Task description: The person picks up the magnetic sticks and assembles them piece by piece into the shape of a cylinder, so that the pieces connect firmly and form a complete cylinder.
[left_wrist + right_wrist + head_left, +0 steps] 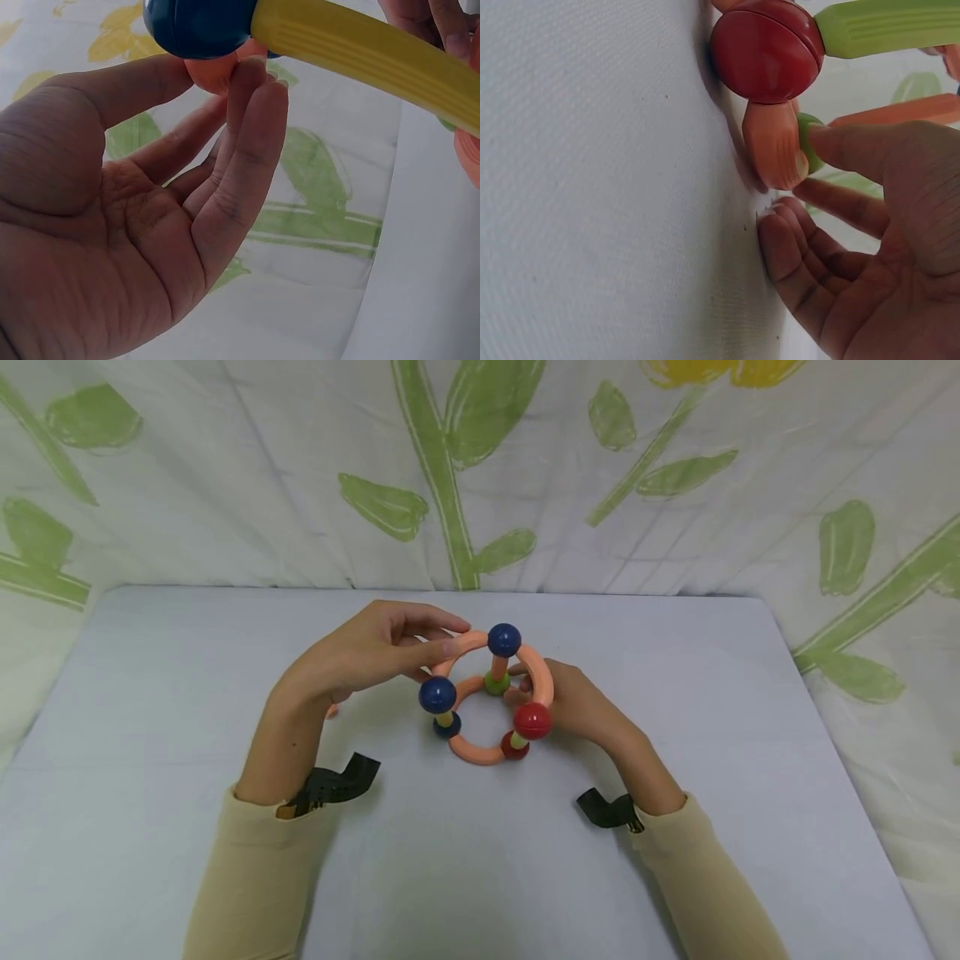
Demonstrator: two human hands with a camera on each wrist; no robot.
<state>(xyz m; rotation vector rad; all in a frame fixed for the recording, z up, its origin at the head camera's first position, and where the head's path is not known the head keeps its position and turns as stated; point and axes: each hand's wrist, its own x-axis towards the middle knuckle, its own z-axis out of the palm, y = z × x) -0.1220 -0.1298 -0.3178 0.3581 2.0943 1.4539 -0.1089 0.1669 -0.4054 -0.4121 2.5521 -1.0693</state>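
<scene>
A two-tiered frame of balls and rods stands on the table. Its upper ring has two blue balls point(504, 640), a red ball point(532, 721) and orange curved rods point(537, 672). The lower ring carries a green ball point(496, 683), a dark blue ball point(447, 725) and another red ball point(766, 52). Upright rods join the tiers, among them a yellow rod point(367, 56). My left hand point(367, 647) pinches an upper orange curved rod point(214, 73) beside a blue ball. Low on the right, my right hand point(581, 702) pinches a lower orange curved rod point(772, 142) near the green ball.
Partly hidden by my left wrist, a small orange piece point(332, 711) lies on the white table point(480, 860). Behind the table's far edge hangs a white cloth point(300, 527) with green leaves. Black straps point(337, 781) stick out at both wrists.
</scene>
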